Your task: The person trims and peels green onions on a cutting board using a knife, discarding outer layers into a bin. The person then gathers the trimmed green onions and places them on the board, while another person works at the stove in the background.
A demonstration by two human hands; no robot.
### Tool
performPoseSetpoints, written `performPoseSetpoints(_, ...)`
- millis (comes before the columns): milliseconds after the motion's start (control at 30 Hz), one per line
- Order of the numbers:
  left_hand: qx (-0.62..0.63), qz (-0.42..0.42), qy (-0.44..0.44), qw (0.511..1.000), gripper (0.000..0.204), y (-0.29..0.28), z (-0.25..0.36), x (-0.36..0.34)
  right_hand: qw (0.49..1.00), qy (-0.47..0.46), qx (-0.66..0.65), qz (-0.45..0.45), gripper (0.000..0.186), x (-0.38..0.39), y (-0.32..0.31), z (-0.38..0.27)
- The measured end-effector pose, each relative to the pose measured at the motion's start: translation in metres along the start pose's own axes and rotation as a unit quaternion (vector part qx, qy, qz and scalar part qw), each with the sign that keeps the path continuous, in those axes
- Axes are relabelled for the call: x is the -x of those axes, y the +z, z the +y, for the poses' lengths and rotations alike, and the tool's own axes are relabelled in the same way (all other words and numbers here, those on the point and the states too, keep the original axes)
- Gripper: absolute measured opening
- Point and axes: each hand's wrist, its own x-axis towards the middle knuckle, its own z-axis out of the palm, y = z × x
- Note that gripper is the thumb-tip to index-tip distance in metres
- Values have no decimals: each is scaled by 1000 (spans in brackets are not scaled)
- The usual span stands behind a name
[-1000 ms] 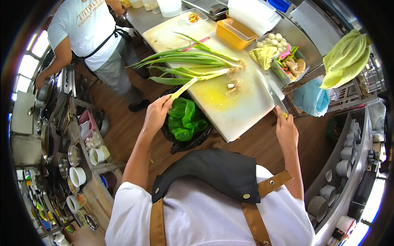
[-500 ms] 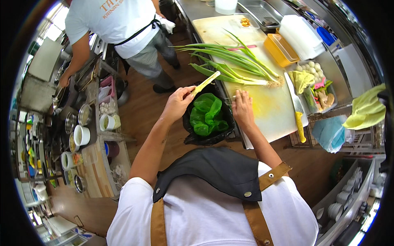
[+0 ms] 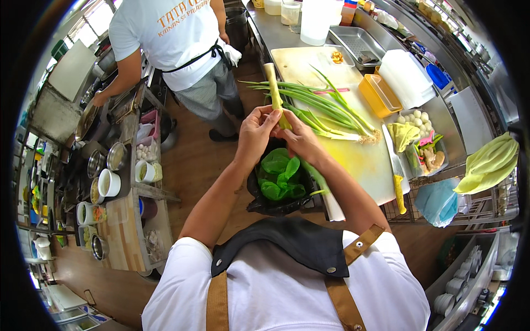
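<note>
In front of me, above the bin, my left hand [image 3: 257,132] and my right hand [image 3: 301,138] are closed close together around a spring onion [image 3: 273,85]. Its thick pale end points up and away from me, and a torn layer shows just above my fingers. A green length emerges below my right hand and passes by my right forearm. Under my hands is a black-lined bin [image 3: 265,205] with a crumpled green plastic bag [image 3: 279,176] inside. To the right, several long spring onions [image 3: 331,107] with roots lie on the white cutting board [image 3: 364,171].
A knife with a yellow handle [image 3: 398,193] lies along the board's right edge. Beyond it stand a yellow tub [image 3: 380,95] and a tray of vegetables [image 3: 428,154]. A co-worker [image 3: 165,44] stands ahead on the left, beside a shelf with bowls [image 3: 110,182].
My right hand has left the cutting board and joined my left on the spring onion. The stalk has swung from slanting right to nearly upright, and the green bag looks shifted.
</note>
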Motion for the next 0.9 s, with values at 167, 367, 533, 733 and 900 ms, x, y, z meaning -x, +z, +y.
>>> performPoseSetpoints(167, -23, -74, -6, 997, 20, 14, 23, 1, 932, -111, 341, 46, 48, 29, -36, -26)
performPoseSetpoints(367, -53, -90, 0, 995, 15, 23, -9, 2, 913, -42, 404, 30, 46, 48, -43, -30)
performPoseSetpoints(533, -204, -67, 1, 977, 16, 7, -50, 1, 913, -101, 396, 13, 39, 67, -76, 20)
performPoseSetpoints(733, -422, -41, 100, 900, 14, -32, -115, -1, 902, 79, 413, -92, 39, 105, -106, 40)
performPoseSetpoints(900, -551, -49, 75, 830, 31, -88, -183, -5, 903, 105, 403, -109, 41, 133, -137, 48)
